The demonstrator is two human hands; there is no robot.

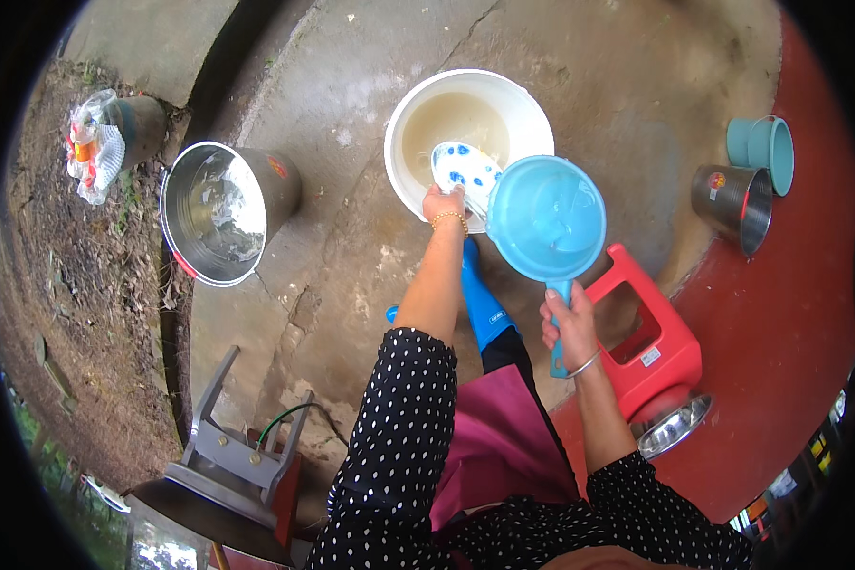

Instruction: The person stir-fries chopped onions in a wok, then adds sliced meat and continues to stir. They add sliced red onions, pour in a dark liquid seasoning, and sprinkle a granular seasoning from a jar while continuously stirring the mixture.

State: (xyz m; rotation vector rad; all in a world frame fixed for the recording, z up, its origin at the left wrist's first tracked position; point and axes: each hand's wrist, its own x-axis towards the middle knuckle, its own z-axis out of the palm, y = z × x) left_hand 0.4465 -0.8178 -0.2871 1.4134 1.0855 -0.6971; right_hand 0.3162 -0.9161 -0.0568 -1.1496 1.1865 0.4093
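Note:
My left hand [447, 203] grips the near edge of a white dish with blue patterns [457, 167], tilted over a white bucket [541, 117]. Cloudy brownish water [456, 114] stands inside that bucket. By its handle, my right hand [571, 324] holds a light blue plastic water dipper [547, 217]. The dipper's bowl is at the bucket's near right rim and overlaps the dish's right edge in view; some clear water seems to lie in it. Whether dipper and dish touch, I cannot tell.
Left stands a metal bucket [214, 214] of water. A red plastic stool [655, 349] with a metal bowl [675, 426] is at right, beyond it another metal bucket [730, 203] and a teal bucket [761, 153]. A metal-legged stand [235, 456] is at lower left.

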